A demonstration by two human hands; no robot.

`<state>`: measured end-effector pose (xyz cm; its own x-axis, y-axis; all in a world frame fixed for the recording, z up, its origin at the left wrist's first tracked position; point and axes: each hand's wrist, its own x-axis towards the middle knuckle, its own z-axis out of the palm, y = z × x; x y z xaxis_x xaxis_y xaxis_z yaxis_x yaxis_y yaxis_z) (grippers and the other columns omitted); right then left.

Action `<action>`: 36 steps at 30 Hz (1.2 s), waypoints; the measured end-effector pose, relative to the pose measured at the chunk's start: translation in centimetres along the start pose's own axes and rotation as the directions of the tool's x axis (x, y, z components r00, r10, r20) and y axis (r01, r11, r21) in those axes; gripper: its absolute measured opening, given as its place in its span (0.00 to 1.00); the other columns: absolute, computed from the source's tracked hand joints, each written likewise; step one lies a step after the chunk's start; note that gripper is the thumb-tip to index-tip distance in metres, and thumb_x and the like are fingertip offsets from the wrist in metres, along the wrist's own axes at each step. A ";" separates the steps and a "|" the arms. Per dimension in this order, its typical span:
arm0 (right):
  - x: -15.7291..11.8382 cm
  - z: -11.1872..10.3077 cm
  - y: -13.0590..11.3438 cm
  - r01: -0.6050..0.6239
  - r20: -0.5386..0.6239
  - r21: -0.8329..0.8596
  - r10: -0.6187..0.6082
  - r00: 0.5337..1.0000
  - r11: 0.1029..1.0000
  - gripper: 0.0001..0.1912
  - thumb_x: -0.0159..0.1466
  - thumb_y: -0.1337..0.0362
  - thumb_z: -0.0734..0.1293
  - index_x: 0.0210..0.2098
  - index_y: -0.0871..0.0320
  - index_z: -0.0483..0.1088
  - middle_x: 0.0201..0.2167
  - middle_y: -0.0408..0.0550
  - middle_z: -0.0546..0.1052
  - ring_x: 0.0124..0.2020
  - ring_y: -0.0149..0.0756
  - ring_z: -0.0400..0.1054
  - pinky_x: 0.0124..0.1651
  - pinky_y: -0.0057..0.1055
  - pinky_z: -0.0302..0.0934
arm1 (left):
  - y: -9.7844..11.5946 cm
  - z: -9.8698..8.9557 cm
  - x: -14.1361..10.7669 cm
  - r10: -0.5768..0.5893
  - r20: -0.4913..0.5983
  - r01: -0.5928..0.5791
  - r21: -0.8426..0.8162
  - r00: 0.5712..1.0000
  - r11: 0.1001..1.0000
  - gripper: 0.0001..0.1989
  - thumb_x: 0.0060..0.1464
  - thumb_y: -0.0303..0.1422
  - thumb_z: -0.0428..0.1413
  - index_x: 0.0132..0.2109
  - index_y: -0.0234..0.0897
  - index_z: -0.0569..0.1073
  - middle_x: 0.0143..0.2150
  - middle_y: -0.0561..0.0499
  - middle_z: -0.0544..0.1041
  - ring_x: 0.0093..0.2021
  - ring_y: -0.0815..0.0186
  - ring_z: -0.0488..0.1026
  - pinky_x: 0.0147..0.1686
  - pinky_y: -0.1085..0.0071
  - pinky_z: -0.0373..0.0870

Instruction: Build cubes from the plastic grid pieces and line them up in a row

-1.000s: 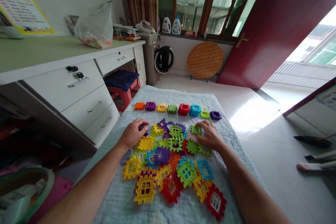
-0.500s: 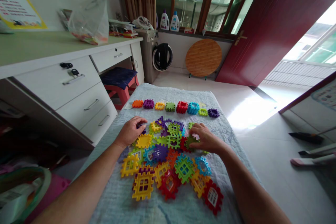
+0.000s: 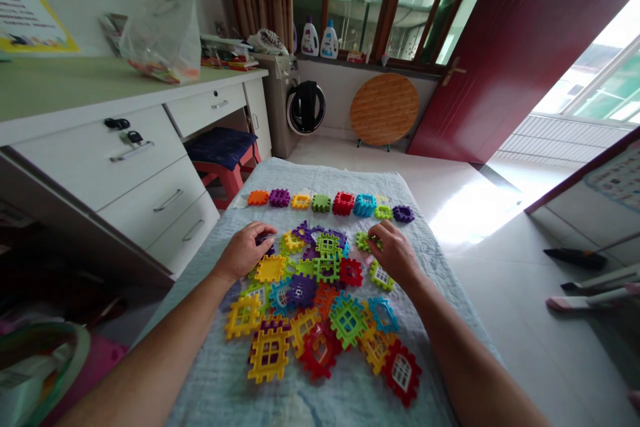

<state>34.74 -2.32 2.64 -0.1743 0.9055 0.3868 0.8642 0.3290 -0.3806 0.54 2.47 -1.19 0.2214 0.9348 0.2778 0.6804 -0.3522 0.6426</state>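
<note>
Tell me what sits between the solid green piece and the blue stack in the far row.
A red stack stands between the solid green piece and the blue stack, as the head view shows.

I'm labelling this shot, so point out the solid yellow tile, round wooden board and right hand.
Solid yellow tile [image 3: 271,268]: head view, its flat face.
Round wooden board [image 3: 384,109]: head view, its middle.
Right hand [image 3: 396,253]: head view, back of hand.
</note>
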 end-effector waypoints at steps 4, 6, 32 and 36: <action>-0.2 -0.2 -0.4 0.072 0.212 -0.094 -0.051 0.976 0.993 0.09 0.61 0.57 0.65 0.31 0.56 0.67 0.32 0.46 0.69 0.32 0.35 0.64 0.34 0.30 0.55 | 0.1 0.0 0.0 0.000 0.000 0.000 -0.001 1.000 1.000 0.10 0.52 0.37 0.52 0.39 0.38 0.74 0.41 0.49 0.76 0.41 0.62 0.73 0.45 0.67 0.70; -0.2 -0.5 -0.5 0.086 0.293 -0.080 -0.059 0.954 0.993 0.13 0.59 0.52 0.66 0.32 0.56 0.68 0.32 0.46 0.69 0.32 0.34 0.63 0.33 0.30 0.54 | 0.1 0.0 0.0 0.001 -0.002 -0.001 0.002 1.000 1.000 0.10 0.52 0.37 0.52 0.39 0.38 0.74 0.41 0.49 0.76 0.41 0.62 0.73 0.45 0.67 0.70; -0.7 -1.0 0.2 0.037 0.349 0.001 -0.035 0.937 0.999 0.18 0.49 0.56 0.72 0.35 0.56 0.65 0.35 0.47 0.68 0.36 0.38 0.62 0.38 0.33 0.58 | 0.0 0.0 0.0 0.006 0.001 -0.006 -0.013 1.000 1.000 0.09 0.52 0.35 0.52 0.39 0.38 0.74 0.40 0.49 0.75 0.41 0.62 0.73 0.45 0.67 0.69; -0.2 -0.5 1.4 -0.025 0.164 0.056 0.015 0.986 0.998 0.19 0.53 0.56 0.70 0.42 0.56 0.65 0.39 0.49 0.68 0.40 0.40 0.64 0.43 0.37 0.60 | 0.1 0.0 0.0 0.007 0.001 -0.007 -0.006 1.000 1.000 0.09 0.52 0.35 0.52 0.39 0.38 0.74 0.40 0.49 0.75 0.41 0.62 0.73 0.44 0.68 0.69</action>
<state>36.18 -2.15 2.42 -0.2359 0.9422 0.2381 0.8407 0.3208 -0.4362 0.63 2.47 -1.17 0.2274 0.9322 0.2816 0.6749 -0.3593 0.6445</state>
